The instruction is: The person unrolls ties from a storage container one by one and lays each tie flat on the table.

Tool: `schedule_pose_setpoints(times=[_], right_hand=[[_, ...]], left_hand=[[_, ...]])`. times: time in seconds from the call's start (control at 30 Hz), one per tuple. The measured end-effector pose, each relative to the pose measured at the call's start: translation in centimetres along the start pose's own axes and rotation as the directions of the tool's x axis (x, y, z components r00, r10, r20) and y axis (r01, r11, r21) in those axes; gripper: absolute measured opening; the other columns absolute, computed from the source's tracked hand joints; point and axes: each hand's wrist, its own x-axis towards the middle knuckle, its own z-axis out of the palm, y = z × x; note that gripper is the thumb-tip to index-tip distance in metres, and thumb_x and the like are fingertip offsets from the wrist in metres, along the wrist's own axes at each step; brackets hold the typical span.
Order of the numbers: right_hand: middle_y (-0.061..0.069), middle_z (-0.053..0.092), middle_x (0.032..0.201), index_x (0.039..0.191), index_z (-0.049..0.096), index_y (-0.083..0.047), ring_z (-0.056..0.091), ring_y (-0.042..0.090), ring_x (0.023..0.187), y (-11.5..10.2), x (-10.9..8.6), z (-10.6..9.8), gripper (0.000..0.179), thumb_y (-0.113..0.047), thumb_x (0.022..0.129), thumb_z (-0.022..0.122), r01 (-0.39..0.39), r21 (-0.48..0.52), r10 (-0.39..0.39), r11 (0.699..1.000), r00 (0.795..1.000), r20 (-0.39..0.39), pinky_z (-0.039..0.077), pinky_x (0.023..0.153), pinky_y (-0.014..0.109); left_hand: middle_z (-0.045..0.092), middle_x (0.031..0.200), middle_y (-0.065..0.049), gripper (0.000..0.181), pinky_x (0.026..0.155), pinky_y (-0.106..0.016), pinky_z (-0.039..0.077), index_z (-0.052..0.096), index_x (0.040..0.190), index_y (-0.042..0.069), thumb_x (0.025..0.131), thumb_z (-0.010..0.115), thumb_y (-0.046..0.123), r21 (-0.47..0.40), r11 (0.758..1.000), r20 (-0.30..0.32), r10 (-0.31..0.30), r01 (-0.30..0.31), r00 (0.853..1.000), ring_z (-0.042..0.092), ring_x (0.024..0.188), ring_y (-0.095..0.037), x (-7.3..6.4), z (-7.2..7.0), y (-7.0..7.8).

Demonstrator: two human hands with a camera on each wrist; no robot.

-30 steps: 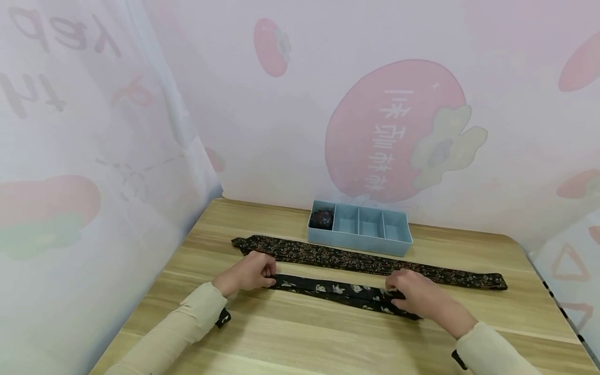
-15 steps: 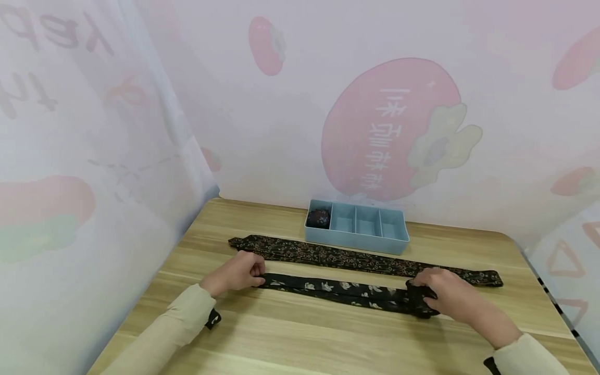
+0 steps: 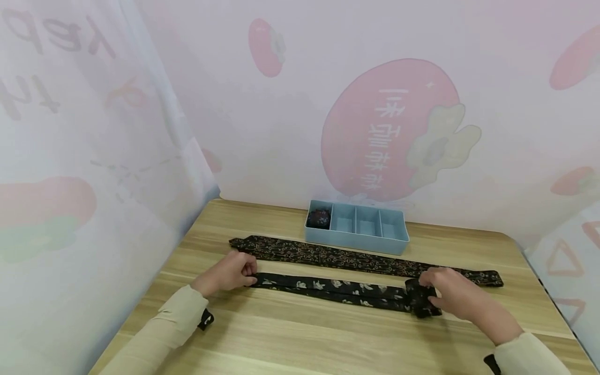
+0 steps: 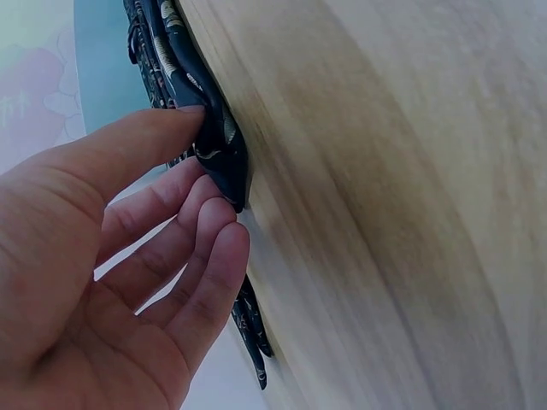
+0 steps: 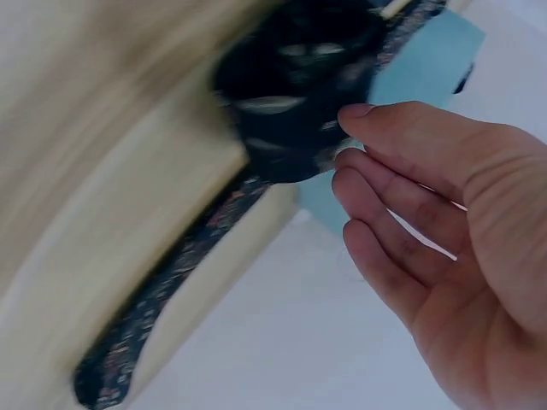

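A long black cloth strip with white flowers (image 3: 328,290) lies lengthwise across the wooden table. My left hand (image 3: 228,272) pinches its left end between thumb and fingers; in the left wrist view the thumb (image 4: 162,137) presses on the cloth. At the other end the strip is folded over into a thick dark bundle (image 3: 419,298). My right hand (image 3: 461,297) pinches the bundle's right side, and the right wrist view shows its loop standing up from the table. Behind both hands, a second dark patterned cloth strip (image 3: 328,255) lies flat.
A light blue box with several compartments (image 3: 356,238) stands at the back of the table (image 3: 281,333). Its leftmost compartment holds a dark rolled cloth (image 3: 319,219). A printed pale curtain (image 3: 281,130) hangs behind the table and along its left side.
My right hand has moved right and turned the strip's right end over into a bundle. My left hand has shifted slightly left, still holding the left end. The patterned strip and box stay put.
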Motion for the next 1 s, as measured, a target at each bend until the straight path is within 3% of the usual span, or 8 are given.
schedule_pose_setpoints(times=[0.2,0.5,0.77,1.0], right_hand=[[0.011,0.074,0.117,0.116,0.074,-0.005,0.073,0.030,0.100,-1.9,1.8,0.0,0.033,-0.008,0.086,0.087,0.007,0.042,-0.008,0.999,0.999,0.039,0.063,0.079,0.038],[0.011,0.075,0.113,0.111,0.075,-0.004,0.072,0.033,0.103,-2.7,3.7,2.4,0.028,-0.009,0.086,0.087,0.104,0.045,-0.106,0.994,0.994,0.029,0.063,0.084,0.044],[0.009,0.075,0.112,0.111,0.075,-0.006,0.072,0.032,0.102,-2.5,3.0,2.1,0.032,-0.007,0.082,0.089,0.123,0.026,-0.122,0.992,0.992,-0.018,0.063,0.082,0.044],[0.012,0.074,0.117,0.112,0.075,-0.006,0.072,0.035,0.104,-1.5,1.6,0.8,0.034,-0.005,0.081,0.089,0.045,0.026,-0.045,0.999,0.999,0.001,0.063,0.082,0.044]], left_hand=[[0.065,0.082,0.006,0.012,0.066,-0.021,0.051,0.070,0.092,0.011,0.092,0.082,0.012,0.002,1.000,0.005,-0.009,0.009,1.000,0.055,0.072,-0.001,-0.1,-0.1,0.1],[0.066,0.082,0.005,0.011,0.066,-0.021,0.052,0.072,0.093,0.009,0.092,0.082,0.010,-0.002,1.000,0.004,-0.025,0.025,1.000,0.056,0.072,-0.001,-0.6,-0.7,-0.1],[0.066,0.082,0.003,0.011,0.066,-0.021,0.053,0.072,0.092,0.008,0.091,0.083,0.008,-0.030,0.999,-0.015,-0.046,0.045,0.999,0.057,0.072,-0.002,-1.1,-0.9,-0.7],[0.065,0.081,0.003,0.012,0.065,-0.021,0.052,0.072,0.090,0.009,0.090,0.084,0.009,-0.029,0.998,-0.010,-0.062,0.061,0.998,0.056,0.072,-0.004,-1.3,-1.1,-1.1]])
